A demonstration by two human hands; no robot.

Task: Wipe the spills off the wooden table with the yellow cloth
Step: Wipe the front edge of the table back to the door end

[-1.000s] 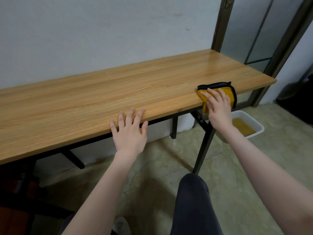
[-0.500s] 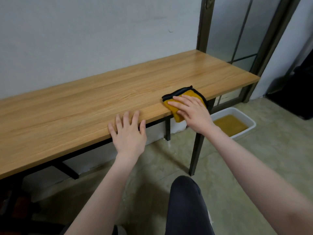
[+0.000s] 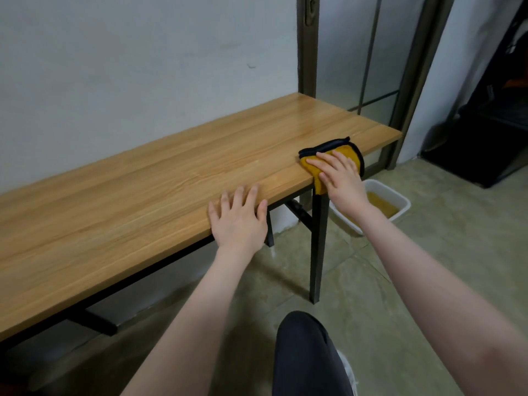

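From my remote seat, the wooden table [image 3: 143,201] ran from the near left corner of the view toward the far right, pushed against a pale wall [image 3: 128,67]. I could pick out no spill on its top; any wet patch was too faint to tell.

My left hand [image 3: 238,221] lay flat at the table's near edge, about the middle of its length, fingers straight and slightly spread, gripping nothing. I judged it was there as a brace, steadying my lean while the other arm worked.

Further right, my right hand [image 3: 338,175] pressed palm-down on the yellow cloth [image 3: 347,152], fingers straight and fairly close together, pushing it flat, not pinching it. The cloth, folded with a dark trim, sat on the near edge close to the table's right end, one flap hanging over the lip beside the black table leg [image 3: 317,252]. That overhang suggested to me the liquid was being swept off the edge.

Below and to the right, on the floor, a white tub [image 3: 400,207] held brownish liquid, presumably set there to catch what came off
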